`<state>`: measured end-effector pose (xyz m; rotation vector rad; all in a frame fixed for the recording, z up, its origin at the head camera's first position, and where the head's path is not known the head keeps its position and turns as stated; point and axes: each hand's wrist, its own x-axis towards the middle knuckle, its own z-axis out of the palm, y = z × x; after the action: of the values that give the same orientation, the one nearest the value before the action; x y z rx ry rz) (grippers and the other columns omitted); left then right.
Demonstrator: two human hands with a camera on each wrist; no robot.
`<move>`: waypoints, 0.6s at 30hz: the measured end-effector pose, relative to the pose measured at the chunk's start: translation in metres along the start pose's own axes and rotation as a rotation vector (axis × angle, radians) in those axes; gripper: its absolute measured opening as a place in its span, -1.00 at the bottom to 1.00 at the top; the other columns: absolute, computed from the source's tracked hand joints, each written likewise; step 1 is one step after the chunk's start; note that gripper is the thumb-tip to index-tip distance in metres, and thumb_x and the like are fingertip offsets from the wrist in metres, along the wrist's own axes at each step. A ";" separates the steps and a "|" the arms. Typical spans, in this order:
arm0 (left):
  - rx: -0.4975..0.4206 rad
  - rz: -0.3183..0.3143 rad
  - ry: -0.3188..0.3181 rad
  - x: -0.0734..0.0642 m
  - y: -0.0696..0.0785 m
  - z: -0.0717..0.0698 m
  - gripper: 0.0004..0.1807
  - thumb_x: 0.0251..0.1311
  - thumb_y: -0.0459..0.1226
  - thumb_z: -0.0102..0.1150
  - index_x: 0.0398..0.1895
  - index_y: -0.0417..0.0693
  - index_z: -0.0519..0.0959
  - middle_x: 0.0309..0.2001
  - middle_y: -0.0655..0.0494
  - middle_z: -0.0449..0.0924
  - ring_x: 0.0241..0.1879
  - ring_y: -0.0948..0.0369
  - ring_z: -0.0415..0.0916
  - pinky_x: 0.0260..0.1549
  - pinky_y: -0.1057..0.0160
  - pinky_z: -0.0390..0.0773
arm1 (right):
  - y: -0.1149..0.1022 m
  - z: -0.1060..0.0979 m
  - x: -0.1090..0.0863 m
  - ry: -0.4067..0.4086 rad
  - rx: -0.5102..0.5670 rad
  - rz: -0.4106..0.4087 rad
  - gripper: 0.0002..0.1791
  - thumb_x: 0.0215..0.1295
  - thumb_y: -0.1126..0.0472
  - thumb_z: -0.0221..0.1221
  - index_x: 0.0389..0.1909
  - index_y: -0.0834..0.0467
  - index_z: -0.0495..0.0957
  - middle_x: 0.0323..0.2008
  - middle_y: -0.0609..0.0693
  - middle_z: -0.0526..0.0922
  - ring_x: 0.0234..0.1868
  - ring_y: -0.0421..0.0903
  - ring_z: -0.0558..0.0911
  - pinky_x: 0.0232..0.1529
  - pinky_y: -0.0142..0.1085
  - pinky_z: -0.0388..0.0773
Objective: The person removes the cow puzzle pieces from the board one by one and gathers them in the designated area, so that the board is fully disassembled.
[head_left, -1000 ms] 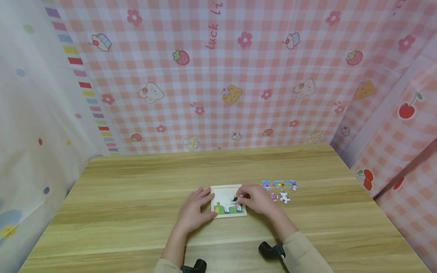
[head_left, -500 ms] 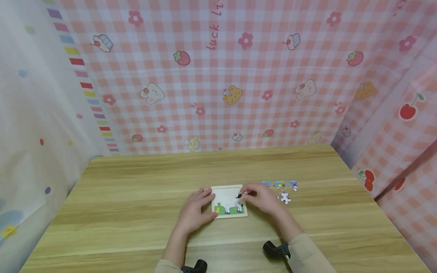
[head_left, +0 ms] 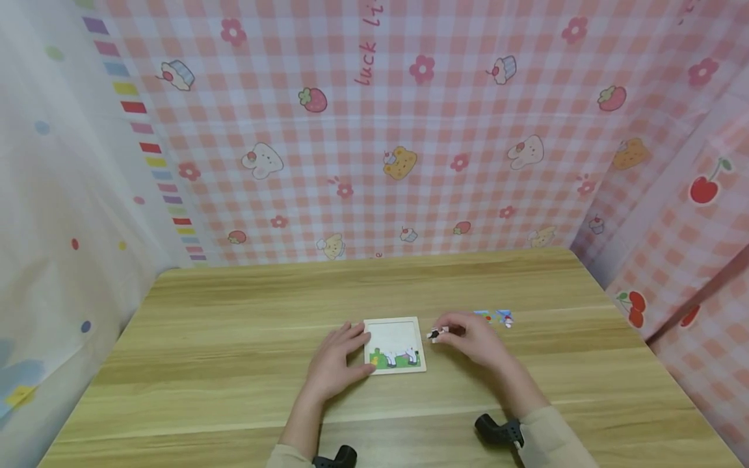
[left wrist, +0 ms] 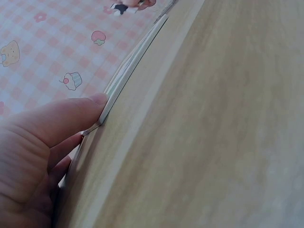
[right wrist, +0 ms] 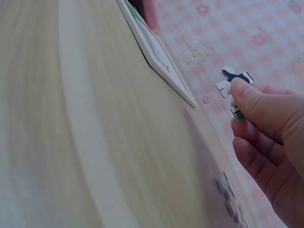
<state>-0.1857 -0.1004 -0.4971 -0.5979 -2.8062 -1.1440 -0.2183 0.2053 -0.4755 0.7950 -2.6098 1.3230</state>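
A small puzzle tray [head_left: 391, 327] lies on the table in the head view, with a cow's legs and green grass filling its lower part. My left hand [head_left: 339, 363] rests at its left edge, thumb by the near left corner and fingertips on the rim higher up. To the right of the tray, my right hand [head_left: 476, 341] pinches a black-and-white jigsaw piece [right wrist: 224, 89] between thumb and fingers, off the table. A striped bit with green [right wrist: 238, 114] shows below the thumb; whether it belongs to the same piece I cannot tell.
Loose jigsaw pieces [head_left: 502, 318] lie beyond the right hand, partly covered by it. The right wrist view shows more pieces [right wrist: 230, 194] edge-on. Patterned curtains [head_left: 374, 130] stand behind the wooden table [head_left: 246, 325] and at its sides.
The right hand has moved from over the tray to the right, carrying the black-and-white jigsaw piece. It now covers some loose pieces. The left hand stays at the tray's edge.
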 end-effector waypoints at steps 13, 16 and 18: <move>0.000 -0.004 0.000 0.001 -0.001 0.001 -0.38 0.08 -0.15 0.45 0.23 -0.16 0.56 0.38 -0.03 0.37 0.46 -0.07 0.09 0.45 -0.10 -0.04 | 0.012 -0.031 -0.026 0.077 0.034 0.052 -0.80 0.12 0.40 0.37 -0.21 0.21 0.66 -0.24 0.06 0.70 -0.34 -0.26 0.54 -0.35 -0.42 0.54; 0.003 -0.003 0.000 0.001 -0.002 0.001 -0.38 0.08 -0.15 0.45 0.23 -0.17 0.56 0.38 -0.04 0.37 0.46 -0.08 0.10 0.45 -0.10 -0.04 | 0.016 -0.038 -0.031 0.089 0.051 0.078 -0.80 0.14 0.44 0.35 -0.20 0.25 0.64 -0.27 0.08 0.68 -0.39 -0.27 0.53 -0.44 -0.42 0.52; 0.004 -0.002 0.000 0.001 -0.002 0.001 -0.38 0.08 -0.14 0.45 0.23 -0.16 0.56 0.38 -0.03 0.37 0.46 -0.07 0.10 0.45 -0.10 -0.04 | 0.020 -0.043 -0.034 0.095 0.031 0.099 -0.80 0.16 0.43 0.34 -0.18 0.26 0.63 -0.31 0.04 0.67 -0.42 -0.29 0.51 -0.47 -0.42 0.50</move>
<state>-0.1870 -0.1004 -0.4988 -0.5946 -2.8086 -1.1391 -0.2044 0.2620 -0.4743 0.5982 -2.5903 1.3937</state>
